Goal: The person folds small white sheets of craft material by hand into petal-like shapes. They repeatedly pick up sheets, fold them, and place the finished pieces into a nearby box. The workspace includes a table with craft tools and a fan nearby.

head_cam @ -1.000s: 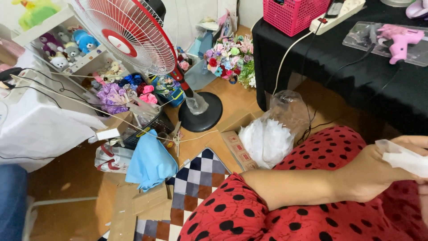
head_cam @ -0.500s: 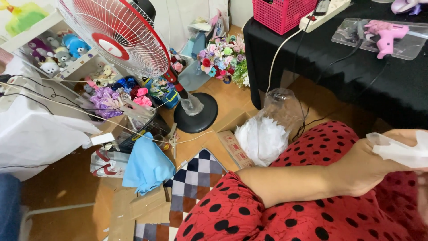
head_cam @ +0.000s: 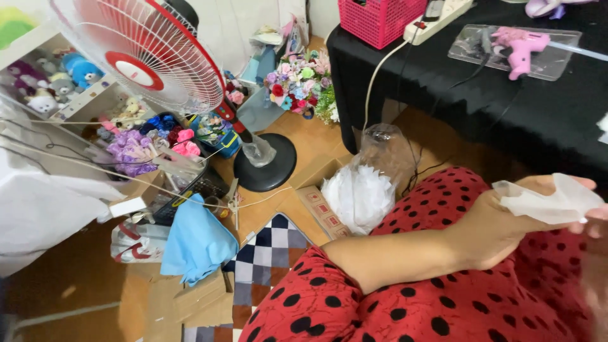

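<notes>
While the left hand pinched a thin white sheet above the red dotted lap, the right hand, barely visible, should have kept it taut

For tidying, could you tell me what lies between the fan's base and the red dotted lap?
In the head view, a clear bag of white pieces beside a cardboard box.
</notes>
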